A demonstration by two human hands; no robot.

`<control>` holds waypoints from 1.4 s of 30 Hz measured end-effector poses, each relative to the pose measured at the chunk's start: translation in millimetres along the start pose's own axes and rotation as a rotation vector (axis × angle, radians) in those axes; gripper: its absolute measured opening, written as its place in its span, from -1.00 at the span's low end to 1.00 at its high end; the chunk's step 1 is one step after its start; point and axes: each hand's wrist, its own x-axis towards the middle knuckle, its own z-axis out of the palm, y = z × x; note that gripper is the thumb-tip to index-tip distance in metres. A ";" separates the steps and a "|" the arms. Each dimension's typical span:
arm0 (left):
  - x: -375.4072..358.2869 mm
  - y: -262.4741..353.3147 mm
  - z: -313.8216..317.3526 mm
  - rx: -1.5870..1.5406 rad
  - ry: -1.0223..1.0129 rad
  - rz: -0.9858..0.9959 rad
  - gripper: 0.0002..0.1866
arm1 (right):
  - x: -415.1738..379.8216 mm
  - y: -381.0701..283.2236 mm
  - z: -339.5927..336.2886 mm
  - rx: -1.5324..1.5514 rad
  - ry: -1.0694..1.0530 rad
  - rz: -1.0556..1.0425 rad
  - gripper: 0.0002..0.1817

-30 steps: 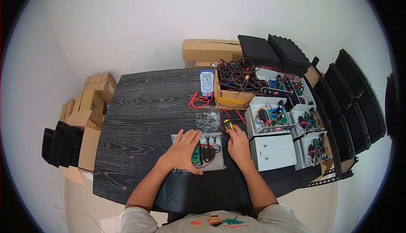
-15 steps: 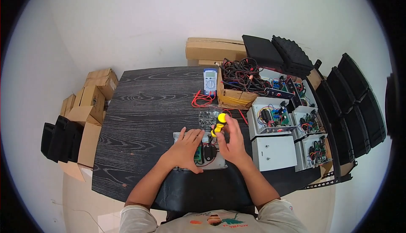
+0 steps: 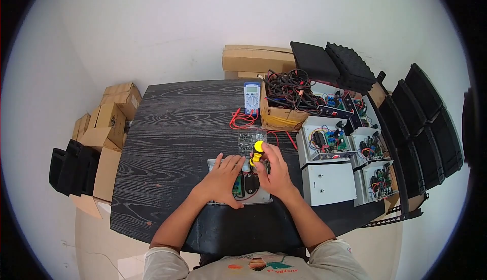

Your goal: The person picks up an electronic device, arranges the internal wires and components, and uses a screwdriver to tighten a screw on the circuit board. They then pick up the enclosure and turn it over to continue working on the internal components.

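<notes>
My right hand [image 3: 276, 175] is closed around a yellow-and-black screwdriver [image 3: 258, 151], held above the far right part of an electronics enclosure [image 3: 261, 197]. The screwdriver's tip is too small to make out. With fingers spread, my left hand [image 3: 221, 181] lies across the left side of the enclosure. Between the hands I see a green circuit board [image 3: 237, 184] and a black component [image 3: 251, 182] with thin wires. Just beyond the enclosure is a clear bag of small metal screws [image 3: 246, 142].
A blue multimeter [image 3: 252, 97] with red leads [image 3: 242, 121] lies farther back. Right of it stands a cardboard box [image 3: 285, 119] full of cables. Several open electronics boxes [image 3: 324, 140] and a closed white box [image 3: 332, 183] are stacked right. Cartons [image 3: 109, 166] stand left of the table [image 3: 162, 153].
My right hand has shifted slightly left with the screwdriver, whose handle now stands more upright. My left hand stays where it was on the enclosure.
</notes>
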 end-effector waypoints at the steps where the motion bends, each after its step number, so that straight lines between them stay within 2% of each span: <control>1: 0.0 0.0 0.2 0.003 -0.002 -0.001 0.51 | -0.2 -0.6 0.0 0.001 -0.007 0.007 -0.40; 6: -0.1 -0.6 -0.3 -0.006 0.000 0.007 0.50 | -0.2 -1.8 2.3 -0.013 -0.062 0.000 -0.46; 9: -0.1 -1.0 1.0 -0.003 0.005 0.009 0.49 | -3.2 -0.3 5.4 -0.037 -0.018 -0.059 -0.47; 12: -0.2 -1.4 2.2 0.004 -0.001 0.004 0.50 | -2.8 0.3 2.8 -0.075 0.039 -0.115 -0.46; 21: 0.1 0.0 1.2 0.005 -0.003 -0.002 0.51 | -1.4 -3.8 -0.3 -0.083 0.001 -0.082 -0.44; 30: 0.3 -1.7 2.7 -0.016 0.007 0.014 0.49 | 6.1 -9.9 -2.8 -0.154 -0.010 -0.150 -0.36; 36: 0.3 -0.1 0.1 -0.024 0.001 0.006 0.46 | 15.8 -12.6 -1.9 0.037 -0.055 -0.054 -0.33; 39: -0.1 1.1 -1.8 -0.019 -0.008 0.004 0.45 | 13.7 -11.7 -3.4 -0.138 -0.075 -0.098 -0.35; 42: -0.6 -1.0 0.7 -0.008 -0.015 0.009 0.45 | 13.3 -10.5 -3.5 -0.190 -0.052 -0.074 -0.39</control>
